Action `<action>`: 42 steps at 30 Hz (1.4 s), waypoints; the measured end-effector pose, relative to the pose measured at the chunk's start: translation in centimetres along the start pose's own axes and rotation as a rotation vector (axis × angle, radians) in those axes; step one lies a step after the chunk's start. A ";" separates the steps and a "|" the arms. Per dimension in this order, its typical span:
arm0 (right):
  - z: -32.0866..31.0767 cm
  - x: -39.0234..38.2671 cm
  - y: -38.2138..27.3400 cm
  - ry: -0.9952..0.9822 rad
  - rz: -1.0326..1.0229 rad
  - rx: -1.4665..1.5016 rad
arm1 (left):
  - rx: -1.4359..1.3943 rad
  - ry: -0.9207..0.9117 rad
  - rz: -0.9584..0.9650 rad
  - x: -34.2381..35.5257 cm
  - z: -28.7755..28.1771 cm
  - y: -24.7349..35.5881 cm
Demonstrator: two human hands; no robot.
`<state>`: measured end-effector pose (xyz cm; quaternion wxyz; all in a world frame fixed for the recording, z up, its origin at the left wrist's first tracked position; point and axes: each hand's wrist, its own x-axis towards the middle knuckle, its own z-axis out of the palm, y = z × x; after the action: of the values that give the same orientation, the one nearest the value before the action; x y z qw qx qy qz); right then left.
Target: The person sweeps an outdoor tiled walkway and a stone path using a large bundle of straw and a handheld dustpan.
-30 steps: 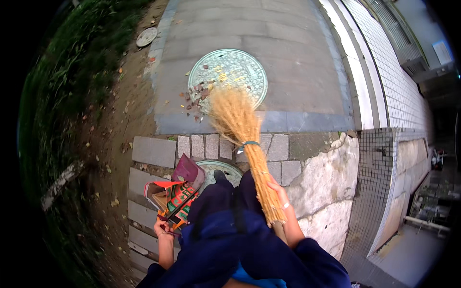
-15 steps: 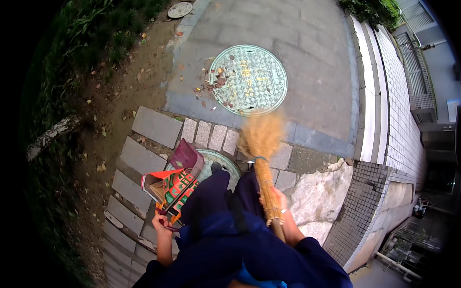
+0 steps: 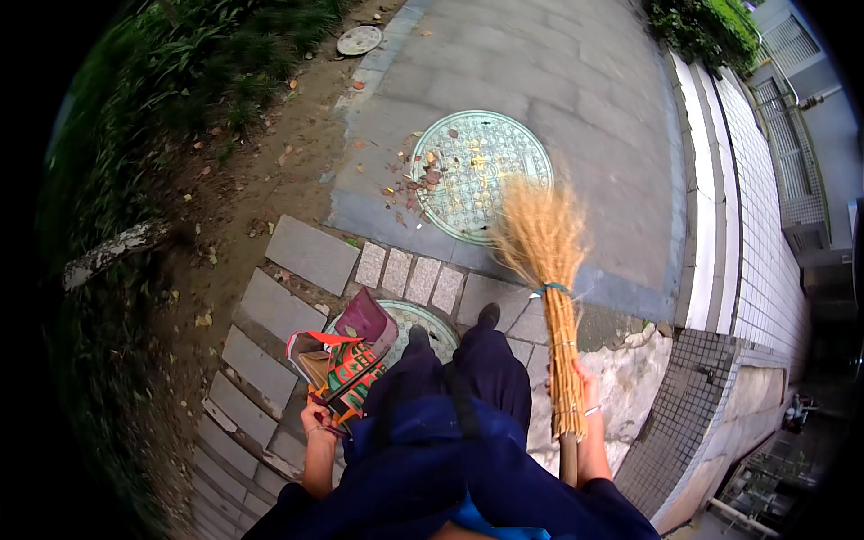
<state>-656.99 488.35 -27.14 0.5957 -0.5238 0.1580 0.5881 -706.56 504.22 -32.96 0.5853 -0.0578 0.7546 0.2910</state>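
My left hand (image 3: 317, 416) is closed on a dark handle of the purple dustpan (image 3: 365, 321) and on an orange and red printed bag (image 3: 349, 364), which hangs against it beside my left leg. My right hand (image 3: 585, 387) grips a straw broom (image 3: 560, 337) by its bound lower part, above a wooden handle. The broom's loose bristles reach over the lower right edge of a pale green round cover (image 3: 468, 157), which has scattered dry leaves (image 3: 430, 175) on its left side. My feet stand at a second round cover (image 3: 409, 319), partly hidden by my legs and the dustpan.
Dirt and planting (image 3: 135, 108) run along the left, with a pale log (image 3: 112, 256) and a small round lid (image 3: 358, 40). Stone pavers (image 3: 247, 353) lie lower left. White steps (image 3: 697, 180), a tiled low wall (image 3: 697, 378) and a shrub (image 3: 693, 31) line the right.
The broom has moved right, off the leaves, with my right hand moving outward. My right foot now shows. The view has turned, bringing the shrub at the upper right into sight.
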 end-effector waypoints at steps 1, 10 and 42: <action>-0.9 1.3 -1.4 0.085 -0.012 -0.012 | -0.002 -0.009 0.003 0.0 0.8 -0.1; -0.4 17.9 -2.5 -0.195 0.232 0.038 | -0.084 0.026 0.051 -3.2 7.2 -1.5; 18.0 29.6 -43.0 -0.349 0.056 -0.305 | -0.382 0.026 0.029 -4.6 43.2 -0.4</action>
<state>-619.85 529.09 -24.85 0.5112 -0.4938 -0.0235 0.7031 -668.24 524.64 -35.13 0.5496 -0.1607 0.6940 0.4364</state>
